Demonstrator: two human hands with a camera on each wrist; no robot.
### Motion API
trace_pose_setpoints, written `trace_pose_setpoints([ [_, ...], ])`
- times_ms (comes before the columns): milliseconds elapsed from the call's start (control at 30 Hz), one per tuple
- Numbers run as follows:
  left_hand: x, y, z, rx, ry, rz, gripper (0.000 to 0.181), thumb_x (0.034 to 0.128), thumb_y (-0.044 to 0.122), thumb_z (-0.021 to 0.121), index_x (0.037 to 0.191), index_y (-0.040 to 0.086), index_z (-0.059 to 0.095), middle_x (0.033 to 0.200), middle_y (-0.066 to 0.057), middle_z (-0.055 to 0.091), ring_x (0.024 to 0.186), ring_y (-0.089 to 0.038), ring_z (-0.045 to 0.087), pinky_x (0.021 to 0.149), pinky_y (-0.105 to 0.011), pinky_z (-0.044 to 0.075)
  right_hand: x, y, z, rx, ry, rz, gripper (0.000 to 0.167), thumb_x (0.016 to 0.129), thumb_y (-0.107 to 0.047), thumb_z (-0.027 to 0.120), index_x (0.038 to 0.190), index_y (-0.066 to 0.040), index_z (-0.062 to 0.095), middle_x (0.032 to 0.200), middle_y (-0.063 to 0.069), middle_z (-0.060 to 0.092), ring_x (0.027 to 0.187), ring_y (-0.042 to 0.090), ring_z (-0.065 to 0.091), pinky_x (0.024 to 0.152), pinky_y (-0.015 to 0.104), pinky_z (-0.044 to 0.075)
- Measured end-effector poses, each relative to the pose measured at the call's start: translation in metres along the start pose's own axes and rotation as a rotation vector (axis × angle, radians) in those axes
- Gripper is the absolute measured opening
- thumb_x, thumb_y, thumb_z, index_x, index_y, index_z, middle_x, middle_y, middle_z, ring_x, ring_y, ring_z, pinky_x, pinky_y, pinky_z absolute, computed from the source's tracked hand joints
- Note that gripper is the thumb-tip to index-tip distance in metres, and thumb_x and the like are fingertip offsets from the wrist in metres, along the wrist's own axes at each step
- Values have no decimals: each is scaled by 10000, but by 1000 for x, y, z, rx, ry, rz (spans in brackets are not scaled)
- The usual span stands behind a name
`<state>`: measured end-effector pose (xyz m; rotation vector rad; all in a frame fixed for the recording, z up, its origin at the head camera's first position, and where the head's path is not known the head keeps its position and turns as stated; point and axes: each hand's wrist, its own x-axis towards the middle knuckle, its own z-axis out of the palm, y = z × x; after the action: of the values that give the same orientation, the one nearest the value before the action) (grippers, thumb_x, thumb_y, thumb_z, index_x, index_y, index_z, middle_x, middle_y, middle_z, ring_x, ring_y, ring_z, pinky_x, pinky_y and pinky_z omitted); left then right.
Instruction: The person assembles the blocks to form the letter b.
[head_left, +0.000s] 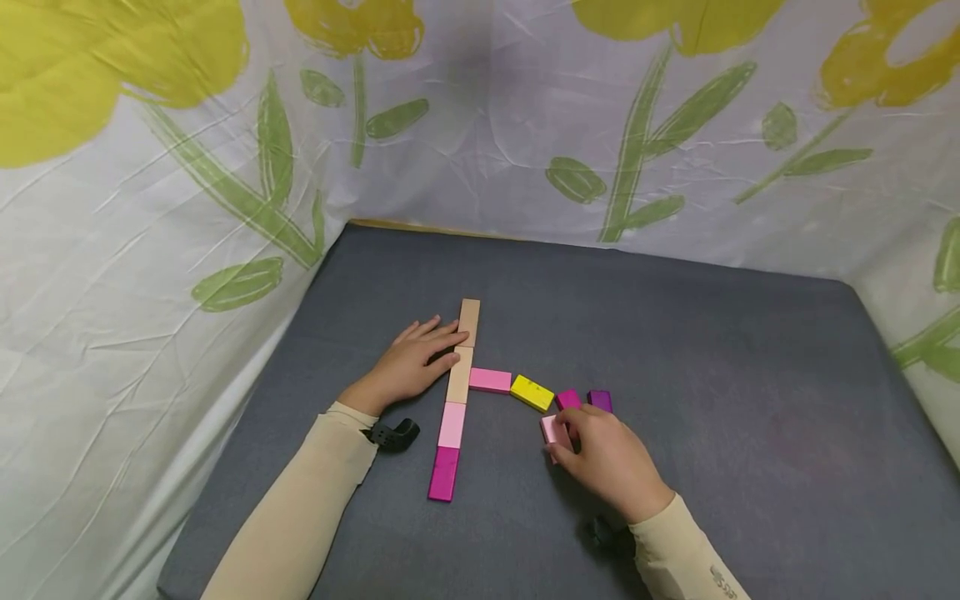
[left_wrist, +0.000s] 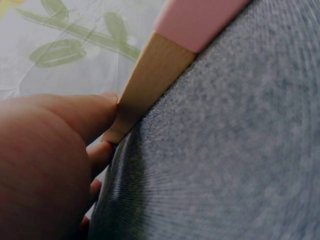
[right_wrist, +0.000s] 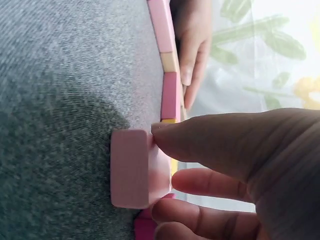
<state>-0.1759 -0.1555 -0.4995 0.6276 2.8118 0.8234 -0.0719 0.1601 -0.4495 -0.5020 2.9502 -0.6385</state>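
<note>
Several blocks lie end to end in a column: a plain wood block (head_left: 468, 317) at the far end, a second wood block (head_left: 460, 379), a light pink block (head_left: 452, 425) and a magenta block (head_left: 444, 475). My left hand (head_left: 408, 362) touches the wood blocks from the left, its fingers spread and fairly straight. From the column's right side a pink block (head_left: 491, 381) leads to a slanted yellow block (head_left: 532, 392). My right hand (head_left: 611, 458) pinches another light pink block (right_wrist: 129, 169) by thumb and fingers, just below the yellow one. Its fingers partly hide a smaller-looking magenta block (head_left: 568, 399).
A purple block (head_left: 601, 401) lies beyond the right hand, partly covered by it. The dark grey cloth-covered table (head_left: 750, 375) ends at a white flower-patterned curtain (head_left: 487, 125) at the back and sides. Each wrist wears a black camera strap (head_left: 393, 435).
</note>
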Motion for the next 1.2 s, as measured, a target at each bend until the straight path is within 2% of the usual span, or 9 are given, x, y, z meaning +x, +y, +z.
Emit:
trace_pose_setpoints([
  [333,2,-1,1,11,-1,-9,512,1108,398,518,1592,232,492,1671,-66,398,1607,-335,223,1310,-548,55,-2,4,1,4,39,3,157,843,-105,829,925,-71,699,686,-9,460,589,121,432,508,265,349],
  [767,3,-3,4,14,-15,-18,513,1110,403,512,1596,240,486,1680,-50,382,1612,-321,210,1311,-541,52,-1,5,7,47,74,55,266,855,-100,844,1089,-38,735,684,-3,478,601,123,444,511,252,361],
  [1200,3,-4,4,12,-12,-18,503,1114,403,507,1592,248,491,1677,-42,390,1613,-312,209,1313,-530,55,0,5,9,56,88,46,313,851,-155,890,1103,-45,741,678,-23,490,605,109,446,519,251,368],
])
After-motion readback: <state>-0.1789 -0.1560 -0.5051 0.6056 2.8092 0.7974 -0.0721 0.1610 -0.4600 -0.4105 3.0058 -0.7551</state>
